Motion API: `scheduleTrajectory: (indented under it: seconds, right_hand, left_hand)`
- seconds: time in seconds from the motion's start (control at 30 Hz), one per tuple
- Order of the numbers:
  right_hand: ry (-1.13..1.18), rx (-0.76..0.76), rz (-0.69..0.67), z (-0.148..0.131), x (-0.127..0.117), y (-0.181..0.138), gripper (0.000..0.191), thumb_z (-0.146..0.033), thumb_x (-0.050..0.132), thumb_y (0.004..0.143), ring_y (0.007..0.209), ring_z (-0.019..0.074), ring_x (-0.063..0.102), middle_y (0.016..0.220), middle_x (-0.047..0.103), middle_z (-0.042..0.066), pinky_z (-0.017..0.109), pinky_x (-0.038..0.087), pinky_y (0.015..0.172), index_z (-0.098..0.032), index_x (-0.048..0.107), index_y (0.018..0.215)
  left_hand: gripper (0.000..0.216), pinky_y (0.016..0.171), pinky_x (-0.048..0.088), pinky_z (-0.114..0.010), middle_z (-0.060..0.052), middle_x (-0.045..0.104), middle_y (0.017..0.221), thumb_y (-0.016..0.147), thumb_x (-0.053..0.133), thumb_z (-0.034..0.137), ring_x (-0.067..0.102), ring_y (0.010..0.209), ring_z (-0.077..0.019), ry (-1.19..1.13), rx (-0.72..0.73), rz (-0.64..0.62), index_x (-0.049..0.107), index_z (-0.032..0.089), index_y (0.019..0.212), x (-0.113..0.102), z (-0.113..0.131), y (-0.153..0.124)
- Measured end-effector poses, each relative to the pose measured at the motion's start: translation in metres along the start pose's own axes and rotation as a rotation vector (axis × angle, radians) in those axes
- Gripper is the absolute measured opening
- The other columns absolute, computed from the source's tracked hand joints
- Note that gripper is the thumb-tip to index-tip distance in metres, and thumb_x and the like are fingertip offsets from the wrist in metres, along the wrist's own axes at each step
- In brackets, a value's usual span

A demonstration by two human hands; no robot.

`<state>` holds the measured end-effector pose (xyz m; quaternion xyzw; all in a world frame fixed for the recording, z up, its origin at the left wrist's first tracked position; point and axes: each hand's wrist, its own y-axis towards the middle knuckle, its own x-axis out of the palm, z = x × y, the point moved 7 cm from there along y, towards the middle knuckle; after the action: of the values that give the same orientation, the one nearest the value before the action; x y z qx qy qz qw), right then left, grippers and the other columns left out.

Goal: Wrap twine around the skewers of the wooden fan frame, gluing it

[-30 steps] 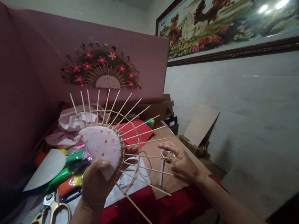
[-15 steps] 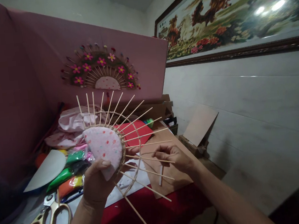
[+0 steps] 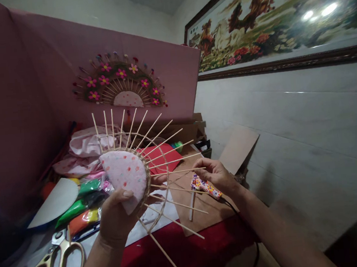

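My left hand (image 3: pixel 114 219) is closed on a half-round fan frame (image 3: pixel 125 173): a pink spotted felt half-disc edged with woven cord, with several wooden skewers fanning out from it. The thumb presses on the felt. My right hand (image 3: pixel 216 176) is just right of the skewer tips. It grips a small tool with a flower-patterned body (image 3: pixel 205 186), and a black cord trails down from it.
Gold-handled scissors (image 3: pixel 56 257) lie at the lower left on the red cloth (image 3: pixel 191 251). Coloured clay packs (image 3: pixel 78 207) and a white half-disc (image 3: pixel 56 201) sit behind them. A cardboard sheet (image 3: pixel 203 216) lies under the hands. A finished flowered fan (image 3: pixel 118 82) hangs on the pink board.
My right hand, empty with fingers apart a second ago, has closed on the flower-patterned tool and lifted it off the cardboard toward the skewer tips. The left hand has kept the frame steady.
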<state>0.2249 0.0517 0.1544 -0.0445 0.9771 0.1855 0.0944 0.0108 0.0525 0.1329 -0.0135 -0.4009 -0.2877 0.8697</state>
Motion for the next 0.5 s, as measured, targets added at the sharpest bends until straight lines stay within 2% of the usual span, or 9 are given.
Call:
scheduleTrajectory:
  seconds: [0.27, 0.5]
  right_hand:
    - [-0.133, -0.216, 0.108, -0.021, -0.008, 0.003, 0.013, -0.03, 0.06, 0.078, 0.065, 0.0112, 0.049, 0.07, 0.053, 0.0, 0.023, 0.039, 0.058, -0.017, 0.06, 0.076]
    - [-0.146, -0.227, 0.178, -0.017, -0.01, 0.003, 0.015, -0.031, 0.06, 0.078, 0.064, 0.0116, 0.048, 0.068, 0.053, -0.001, 0.024, 0.038, 0.058, -0.017, 0.059, 0.074]
  left_hand:
    - [0.047, 0.087, 0.047, -0.043, -0.014, 0.069, 0.099, 0.061, 0.049, 0.02, 0.058, 0.103, -0.0324, 0.013, -0.014, -0.031, 0.064, 0.01, 0.104, 0.0, -0.001, 0.0]
    - [0.045, 0.087, 0.047, -0.042, -0.014, 0.07, 0.095, 0.062, 0.048, 0.02, 0.06, 0.101, -0.0316, -0.011, -0.01, -0.049, 0.064, 0.01, 0.102, 0.006, -0.001, 0.001]
